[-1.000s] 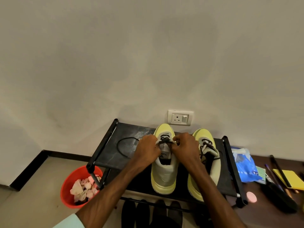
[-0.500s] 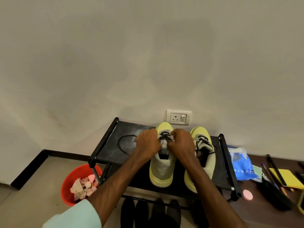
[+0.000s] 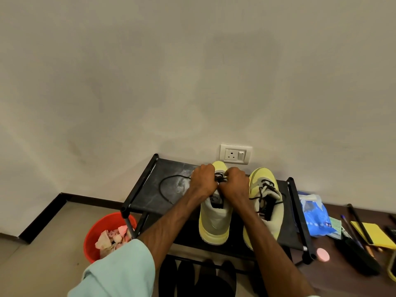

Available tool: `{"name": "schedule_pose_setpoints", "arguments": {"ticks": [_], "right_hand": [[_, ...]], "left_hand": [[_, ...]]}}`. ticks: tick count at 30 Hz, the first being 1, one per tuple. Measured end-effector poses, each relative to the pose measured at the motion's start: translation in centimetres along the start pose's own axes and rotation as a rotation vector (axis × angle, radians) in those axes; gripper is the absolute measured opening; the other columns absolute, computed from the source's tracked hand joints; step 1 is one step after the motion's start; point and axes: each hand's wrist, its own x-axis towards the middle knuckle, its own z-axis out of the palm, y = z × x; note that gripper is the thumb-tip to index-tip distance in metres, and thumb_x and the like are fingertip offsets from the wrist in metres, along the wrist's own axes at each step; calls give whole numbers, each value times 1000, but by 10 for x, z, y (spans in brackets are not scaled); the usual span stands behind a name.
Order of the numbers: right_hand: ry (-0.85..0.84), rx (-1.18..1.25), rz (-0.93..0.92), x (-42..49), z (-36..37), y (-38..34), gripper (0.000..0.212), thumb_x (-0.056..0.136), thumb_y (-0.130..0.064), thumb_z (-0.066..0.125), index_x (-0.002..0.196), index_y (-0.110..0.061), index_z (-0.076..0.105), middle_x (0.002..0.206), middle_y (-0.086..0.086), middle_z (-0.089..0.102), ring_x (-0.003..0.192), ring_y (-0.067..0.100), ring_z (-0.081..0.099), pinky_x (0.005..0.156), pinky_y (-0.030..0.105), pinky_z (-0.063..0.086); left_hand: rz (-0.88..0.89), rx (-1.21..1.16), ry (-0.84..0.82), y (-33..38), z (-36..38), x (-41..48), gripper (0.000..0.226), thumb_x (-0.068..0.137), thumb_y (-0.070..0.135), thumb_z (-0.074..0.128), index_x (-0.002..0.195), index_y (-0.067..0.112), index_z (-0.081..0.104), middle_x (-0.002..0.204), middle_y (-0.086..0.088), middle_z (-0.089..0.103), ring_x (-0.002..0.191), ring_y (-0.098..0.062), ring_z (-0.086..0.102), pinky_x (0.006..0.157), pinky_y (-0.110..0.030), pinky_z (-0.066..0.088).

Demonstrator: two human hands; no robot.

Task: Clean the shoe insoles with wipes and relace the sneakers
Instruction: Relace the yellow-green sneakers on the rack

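A plain off-white wall (image 3: pixel 192 71) fills most of the view, evenly lit (with soft grey smudges here and there). Low on it sits a white socket plate (image 3: pixel 235 154) with one switch. A dark skirting board (image 3: pixel 42 215) runs along the wall's foot at the left, above a beige floor (image 3: pixel 32 271). A black-framed shoe rack (image 3: pixel 140 183) stands against the wall under the socket. To its right lies a dark brown wooden surface (image 3: pixel 334 284).

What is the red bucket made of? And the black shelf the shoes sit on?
The red bucket looks like plastic: smooth, evenly coloured, slightly shiny. The black shelf seems to be fabric stretched between tubes, probably metal; it looks matt, with pale dusty scuffs.
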Motion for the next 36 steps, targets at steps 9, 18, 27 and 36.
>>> {"name": "schedule_pose_setpoints", "arguments": {"ticks": [9, 18, 27, 36], "right_hand": [[2, 52, -36, -12, -16, -1, 42, 76, -15, 78, 117, -11, 70, 109, 10, 74, 98, 27, 70, 83, 34, 58], [25, -127, -283, -38, -19, 3, 23, 91, -17, 62, 108, -23, 77, 97, 4, 77, 85, 25, 70, 71, 30, 51], [-156, -75, -245, -27, -36, -2, 36, 84, -10, 66, 119, -12, 71, 110, 10, 75, 99, 31, 69, 84, 35, 55], [-41, 24, -19, -17, -33, 2, 24, 68, -13, 80, 92, -16, 78, 84, 6, 75, 72, 22, 69, 66, 34, 61]], "left_hand": [[89, -7, 132, -5, -2, -17, 26, 85, 19, 71, 110, 12, 67, 102, -8, 71, 94, -27, 67, 75, -37, 57], [308, -9, 187, -9, -5, -41, 13, 89, 20, 59, 87, 16, 71, 87, -3, 69, 80, -20, 64, 70, -34, 57], [244, -255, 8, -20, -32, -17, 28, 97, 10, 53, 114, 11, 75, 109, -6, 74, 96, -18, 69, 85, -30, 56], [296, -78, -194, -6, -40, 16, 18, 91, 10, 69, 107, 8, 77, 108, -10, 74, 89, -22, 69, 87, -38, 59]]}}
